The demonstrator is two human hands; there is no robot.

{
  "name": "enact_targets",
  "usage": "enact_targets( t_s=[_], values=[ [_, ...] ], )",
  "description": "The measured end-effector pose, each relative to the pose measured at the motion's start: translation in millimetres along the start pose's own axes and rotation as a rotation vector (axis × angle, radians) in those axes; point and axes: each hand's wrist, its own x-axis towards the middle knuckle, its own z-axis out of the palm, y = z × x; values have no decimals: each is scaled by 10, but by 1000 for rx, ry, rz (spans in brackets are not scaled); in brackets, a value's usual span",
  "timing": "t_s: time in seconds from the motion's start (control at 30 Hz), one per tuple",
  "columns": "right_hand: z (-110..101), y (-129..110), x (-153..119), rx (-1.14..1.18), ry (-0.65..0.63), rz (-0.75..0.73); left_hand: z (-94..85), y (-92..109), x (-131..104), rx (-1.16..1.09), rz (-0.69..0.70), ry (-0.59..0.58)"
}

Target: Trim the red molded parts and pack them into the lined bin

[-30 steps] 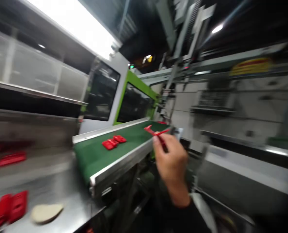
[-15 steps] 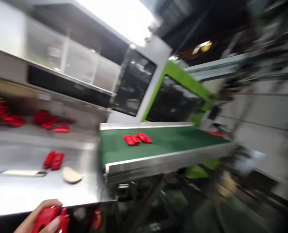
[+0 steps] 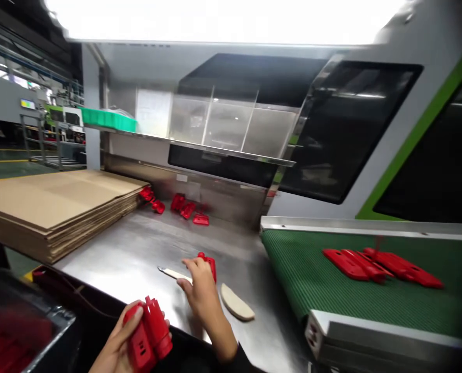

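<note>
My left hand (image 3: 116,339) is wrapped round a red moulded plastic part (image 3: 148,331) with slots and a ribbed barrel side, held just off the table's front edge. Over the steel table (image 3: 122,248), my right hand (image 3: 200,287) reaches out with thumb and fingers apart. Beneath its fingertips lies a slim white-handled knife (image 3: 174,273), blade tip to the left, its rear end hidden by the hand. Another red part (image 3: 212,265) sits just behind the right hand, partly covered. A pale half-round pad (image 3: 236,303) rests to the right of that hand.
A green conveyor belt (image 3: 293,269) on the right carries joined red mouldings (image 3: 371,264). Small red pieces (image 3: 186,206) lie against the table's back wall. Stacked cardboard sheets (image 3: 52,202) cover the left side. At lower left stands a lined box (image 3: 55,331) containing red parts.
The view has swung left, bringing the cardboard and lined box into sight. My right hand has come into view over the knife. The left hand still holds red plastic.
</note>
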Motion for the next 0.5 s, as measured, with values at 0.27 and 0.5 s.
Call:
enact_targets(
  t_s=[0.27, 0.5],
  values=[
    [647, 57, 373, -46, -98, 49, -55, 457, -62, -55, -9, -66],
    [-32, -457, -366, 329, -120, 143, -32, 417, -41, -56, -12, -186]
  ],
)
